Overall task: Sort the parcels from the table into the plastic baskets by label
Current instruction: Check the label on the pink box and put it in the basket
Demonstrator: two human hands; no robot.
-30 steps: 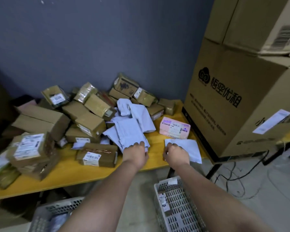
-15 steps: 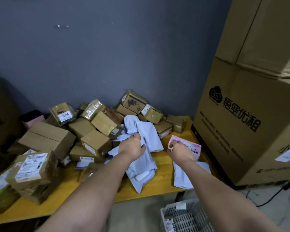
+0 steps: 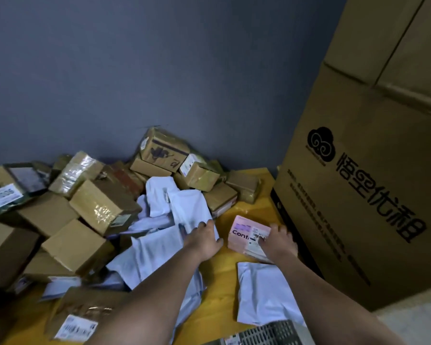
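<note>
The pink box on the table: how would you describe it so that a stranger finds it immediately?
Start at the huge cardboard carton with black printing on the right. At its foot, on the yellow table, lies the pink box, under the right hand. It is the only pink parcel; its neighbours are brown boxes and white mailer bags.

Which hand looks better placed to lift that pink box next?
The right hand, probably. It already lies on the pink box, fingers over its label. The left hand is spread on the white mailer bags beside it, apart from the box.
</note>
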